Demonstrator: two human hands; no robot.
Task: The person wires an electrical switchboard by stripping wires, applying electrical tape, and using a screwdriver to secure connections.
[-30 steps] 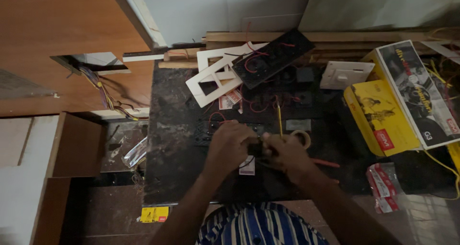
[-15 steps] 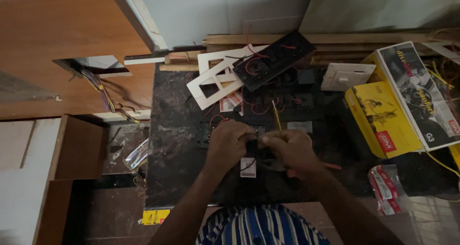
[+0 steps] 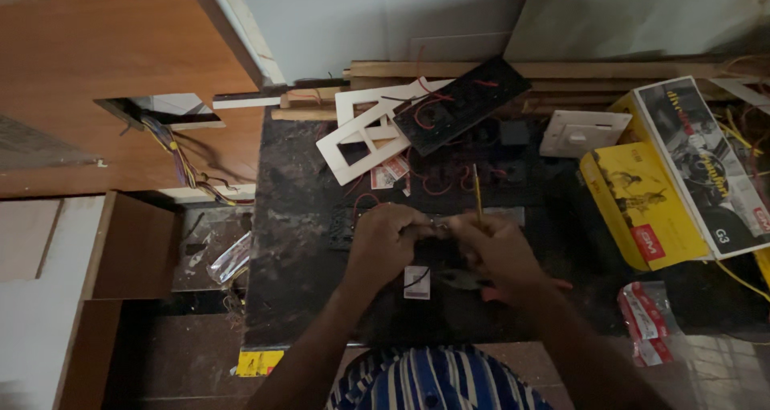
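A person bends over a dark stone worktop [image 3: 305, 242], both hands brought together above its middle. The left hand [image 3: 383, 242] is curled shut around a small dark electrical part [image 3: 429, 230], pinching it between thumb and fingers just where the two hands meet, apparently to steady it. The right hand [image 3: 499, 250] is closed round a thin yellow-handled tool [image 3: 477, 192] (a screwdriver or tester, too slim to tell which), whose shaft rises away from the knuckles toward the far edge while its working end sits hidden at the part. Directly below the hands lies a small white module [image 3: 416, 282], and pliers with red grips [image 3: 513, 282] rest under the right wrist, close at hand. Beyond the left hand's fingertips a white switch frame [image 3: 361, 141] leans against a black switch plate [image 3: 461, 105] strung with red wires. Well off to the right of the right hand stand a yellow carton [image 3: 642, 206] and a white switch plate [image 3: 584, 133]; loose coloured wires [image 3: 180, 157] spill from a wall cut-out far left of the left hand.
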